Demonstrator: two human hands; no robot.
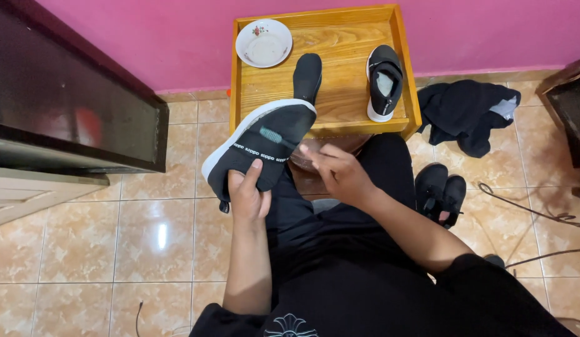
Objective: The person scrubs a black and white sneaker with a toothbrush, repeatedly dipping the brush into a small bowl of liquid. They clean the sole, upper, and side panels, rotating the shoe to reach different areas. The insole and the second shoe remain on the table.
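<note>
two hands work just below the front edge of a wooden tray table (402, 68). the left hand (248, 195) is clamped on the heel of a black sneaker with a white sole (265, 140), held tilted with its toe over the table's front edge. the right hand (340, 173), fingers curled, holds a small brush (274, 137) against the shoe's side. on the table sit a white bowl (264, 42) at the back left corner, a black insole (307, 76) mid-table, and a second sneaker (384, 81) by the right edge.

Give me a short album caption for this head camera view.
Left hand holds a black shoe while the right hand brushes it, above a wooden tray with a bowl.
</note>
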